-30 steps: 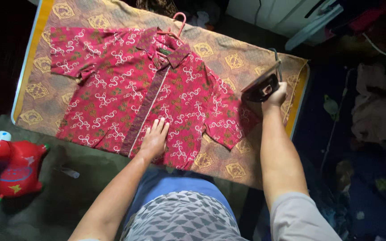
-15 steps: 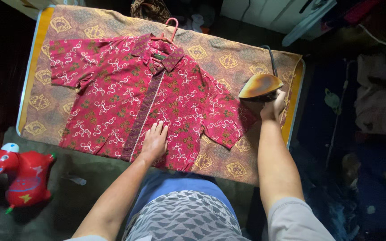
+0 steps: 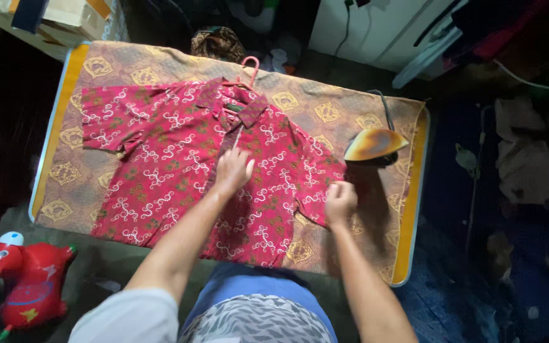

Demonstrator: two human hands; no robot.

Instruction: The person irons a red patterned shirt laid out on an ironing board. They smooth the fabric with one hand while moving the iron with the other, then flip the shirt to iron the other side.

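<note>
A red short-sleeved shirt with a white swirl pattern lies spread flat on a brown patterned cloth over a low board. My left hand rests open, palm down, on the shirt's front near the button strip. My right hand sits on the shirt's right sleeve, fingers curled loosely, holding nothing I can make out. A clothes iron stands tipped up on its heel at the board's right end, apart from my right hand. A pink hanger hook sticks out at the collar.
The board's yellow edge runs down the right side. A red toy animal sits on the floor at lower left. A white appliance stands behind the board; the iron's cord trails toward it. Loose clothes lie on the dark floor to the right.
My right hand set the iron upright, let go of it and moved down-left onto the sleeve. My left hand slid up from the hem to the shirt's middle.
</note>
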